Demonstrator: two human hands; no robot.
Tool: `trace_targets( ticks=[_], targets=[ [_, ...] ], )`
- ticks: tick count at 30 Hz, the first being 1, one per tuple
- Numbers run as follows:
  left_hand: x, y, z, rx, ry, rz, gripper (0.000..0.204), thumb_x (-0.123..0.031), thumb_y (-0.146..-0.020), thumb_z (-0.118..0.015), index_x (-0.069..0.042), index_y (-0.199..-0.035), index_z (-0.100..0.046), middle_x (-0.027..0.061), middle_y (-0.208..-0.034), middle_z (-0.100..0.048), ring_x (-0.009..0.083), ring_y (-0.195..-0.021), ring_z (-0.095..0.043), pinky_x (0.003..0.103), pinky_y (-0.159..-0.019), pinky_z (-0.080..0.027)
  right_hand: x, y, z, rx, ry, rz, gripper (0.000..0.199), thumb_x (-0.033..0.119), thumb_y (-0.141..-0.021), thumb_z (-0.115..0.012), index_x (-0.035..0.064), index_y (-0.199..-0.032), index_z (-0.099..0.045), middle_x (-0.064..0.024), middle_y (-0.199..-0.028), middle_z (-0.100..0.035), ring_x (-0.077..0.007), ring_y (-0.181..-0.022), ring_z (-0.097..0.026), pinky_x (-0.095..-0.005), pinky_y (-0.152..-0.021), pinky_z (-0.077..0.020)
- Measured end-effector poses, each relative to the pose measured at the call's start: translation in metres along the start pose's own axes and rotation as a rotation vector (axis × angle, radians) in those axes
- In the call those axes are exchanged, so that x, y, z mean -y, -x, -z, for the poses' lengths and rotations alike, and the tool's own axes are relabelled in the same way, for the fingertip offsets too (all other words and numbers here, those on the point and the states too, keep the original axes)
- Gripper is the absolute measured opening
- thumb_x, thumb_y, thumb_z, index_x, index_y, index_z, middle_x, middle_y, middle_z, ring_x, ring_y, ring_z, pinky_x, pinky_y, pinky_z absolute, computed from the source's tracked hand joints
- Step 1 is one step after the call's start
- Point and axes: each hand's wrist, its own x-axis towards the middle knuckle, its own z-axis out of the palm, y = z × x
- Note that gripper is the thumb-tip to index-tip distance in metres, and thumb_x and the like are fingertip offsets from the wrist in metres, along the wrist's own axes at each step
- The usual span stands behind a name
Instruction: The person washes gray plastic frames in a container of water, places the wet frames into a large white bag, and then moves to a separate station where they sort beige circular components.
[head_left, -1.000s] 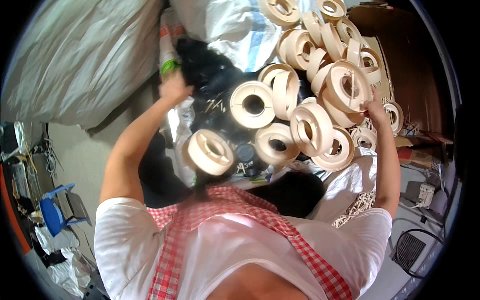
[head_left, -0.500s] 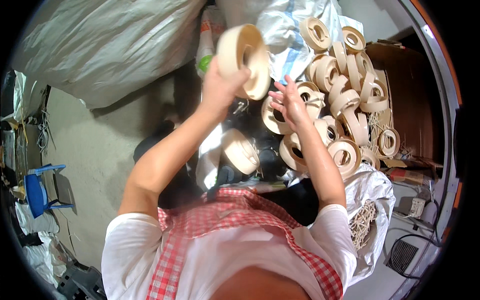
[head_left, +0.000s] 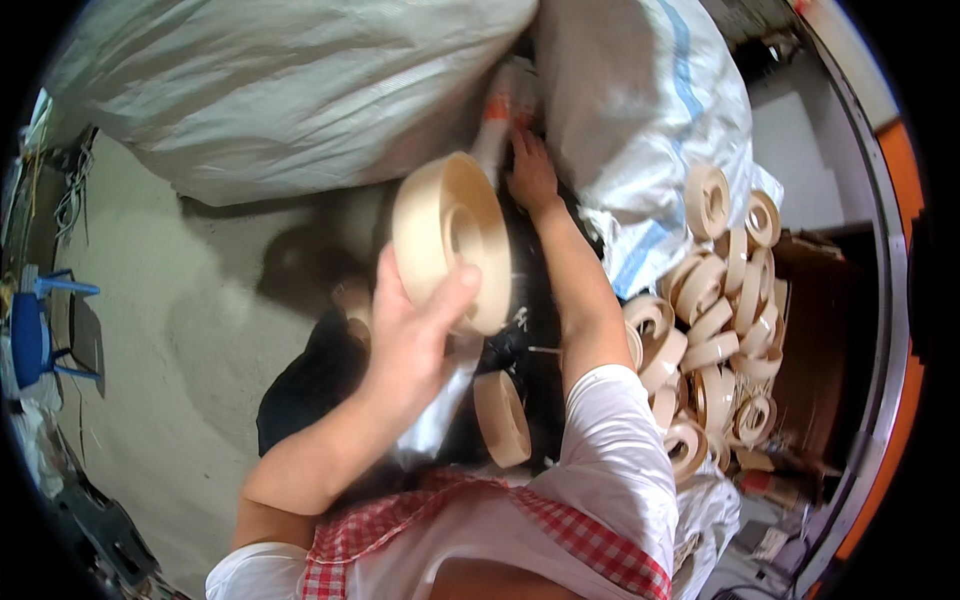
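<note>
My left hand [head_left: 425, 315] is closed round the rim of a cream plastic ring part [head_left: 425, 220], a shallow round piece with a smaller ring inside. The part is held up, tilted on its side, with my thumb on its inner face. My right hand [head_left: 533, 172] reaches far forward into the gap between two white sacks. Its fingers are stretched out beside a clear plastic bag with a red-orange band [head_left: 497, 108]; whether they touch it I cannot tell. Another cream ring part [head_left: 502, 420] lies on the dark surface close to my body.
To the right lies a heap of cream ring parts [head_left: 710, 350] by an open cardboard box [head_left: 825, 340]. One large white sack [head_left: 300, 100] bulges at the far left, another with blue stripes [head_left: 640, 110] at the far middle. A blue chair [head_left: 32, 335] stands at left.
My right hand has gone from above the heap to the gap between the sacks. My left hand still holds the ring part, now nearer me. The whole view has shifted, with the heap farther right.
</note>
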Motion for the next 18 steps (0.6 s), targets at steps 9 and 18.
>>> trace_targets(
  ticks=[9, 18],
  targets=[
    [-0.006, -0.019, -0.006, 0.013, -0.034, -0.130, 0.048, -0.015, -0.078, -0.067, -0.003, -0.116, -0.040, 0.0066, -0.099, -0.055, 0.0144, -0.089, -0.054, 0.030, -0.080, -0.045, 0.013, 0.090, 0.047, 0.703, 0.212, -0.384, 0.039, 0.042, -0.081, -0.052, 0.0217, -0.113, -0.057, -0.0197, -0.124, -0.044, -0.0368, -0.104, -0.054, -0.0429, -0.090, -0.0436],
    [0.048, -0.013, -0.015, 0.238, -0.279, -0.122, 0.067, -0.015, -0.071, -0.072, 0.002, -0.124, -0.034, 0.0103, -0.107, -0.053, 0.0168, -0.094, -0.054, 0.030, -0.080, -0.046, 0.010, 0.224, 0.142, 0.389, -0.106, -0.448, 0.021, 0.029, -0.078, -0.058, 0.0117, -0.087, -0.063, -0.0189, -0.094, -0.057, -0.0362, -0.095, -0.053, -0.0440, -0.081, -0.0433]
  ],
)
